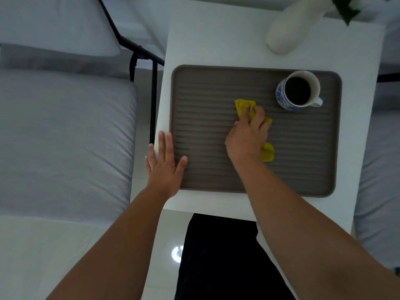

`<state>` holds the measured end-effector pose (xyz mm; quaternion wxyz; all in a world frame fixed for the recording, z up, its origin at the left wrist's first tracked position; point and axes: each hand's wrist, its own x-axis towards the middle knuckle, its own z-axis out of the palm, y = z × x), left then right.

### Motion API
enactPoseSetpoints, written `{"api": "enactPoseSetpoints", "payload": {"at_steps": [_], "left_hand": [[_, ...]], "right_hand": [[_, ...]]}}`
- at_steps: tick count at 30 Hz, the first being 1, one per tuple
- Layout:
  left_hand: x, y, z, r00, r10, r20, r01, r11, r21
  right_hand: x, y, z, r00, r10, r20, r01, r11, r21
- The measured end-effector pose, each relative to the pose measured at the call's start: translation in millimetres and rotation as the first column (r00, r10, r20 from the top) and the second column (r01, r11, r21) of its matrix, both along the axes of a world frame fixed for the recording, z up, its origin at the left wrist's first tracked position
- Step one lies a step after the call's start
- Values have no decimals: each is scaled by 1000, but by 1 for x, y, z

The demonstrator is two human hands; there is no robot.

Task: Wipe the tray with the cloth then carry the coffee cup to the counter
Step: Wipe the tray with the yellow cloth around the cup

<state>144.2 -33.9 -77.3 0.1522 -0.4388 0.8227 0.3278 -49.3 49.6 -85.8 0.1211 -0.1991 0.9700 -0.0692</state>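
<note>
A brown ribbed tray (205,100) lies on a small white table (216,40). My right hand (246,135) presses a crumpled yellow cloth (243,107) onto the middle of the tray; most of the cloth is hidden under the hand. My left hand (165,163) lies flat with fingers spread on the tray's near left corner and rim. A white coffee cup (300,90) with blue pattern, filled with dark coffee, stands upright in the tray's far right corner, its handle pointing right.
A white vase (287,31) with green leaves stands on the table behind the tray. Grey cushioned seats (65,131) with a black metal frame (153,100) flank the table on the left; another grey cushion sits right. My dark-clothed legs are below.
</note>
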Motion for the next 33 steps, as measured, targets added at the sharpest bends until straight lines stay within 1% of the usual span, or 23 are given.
{"api": "enactPoseSetpoints", "payload": {"at_steps": [1,2,3,5,6,7,8,9,12,15,17,18,20,22,23,25,27,28,33], "left_hand": [[0,0,0,1000,-11,2,11,1000,-4],[1,-1,0,1000,-17,6,17,1000,-8],[1,-1,0,1000,-21,12,21,1000,-11],[1,-1,0,999,-23,22,23,1000,-12],[0,-1,1,999,-23,25,24,1000,-12],[0,-1,1,999,-21,28,21,1000,-13],[-1,-1,2,999,-15,31,15,1000,-12],[-1,-1,3,999,-6,35,7,1000,-9],[-1,0,3,999,-3,40,3,1000,-3],[-1,0,2,1000,-8,27,8,1000,-7],[-1,-1,1,1000,-8,23,9,1000,-7],[0,-1,0,1000,-13,23,13,1000,-8],[1,-2,0,999,-30,24,30,999,-14],[1,-3,0,999,-43,23,43,999,-18],[1,-3,1,999,-47,24,47,999,-18],[1,-3,1,999,-48,24,49,999,-19],[2,-3,1,999,-43,20,44,999,-13],[2,-3,0,999,-41,15,41,999,-13],[3,-1,-1,1000,-23,-3,23,1000,-11]], "right_hand": [[6,-12,0,999,35,29,-36,999,17],[13,-25,0,989,134,56,-136,990,30],[20,-38,0,960,270,77,-273,962,31],[29,-59,4,860,499,108,-500,866,-20],[28,-65,8,818,563,114,-563,826,-43],[22,-70,11,796,594,118,-593,804,-47],[13,-72,13,804,584,114,-584,811,-40],[1,-70,14,836,536,114,-538,843,-15],[-35,-49,13,955,276,112,-284,957,59],[-50,-43,13,986,98,135,-111,989,95],[-49,-62,15,986,59,157,-74,993,90],[-45,-75,15,984,92,155,-104,992,74],[-31,-101,17,955,252,158,-259,966,22],[-13,-121,19,884,438,162,-442,897,-16],[-6,-128,20,851,506,140,-507,861,-25],[1,-133,21,826,554,103,-554,832,-24],[2,-125,20,813,570,119,-571,820,-32],[2,-116,19,791,597,129,-598,800,-37],[26,-58,18,623,774,116,-776,630,-35]]}}
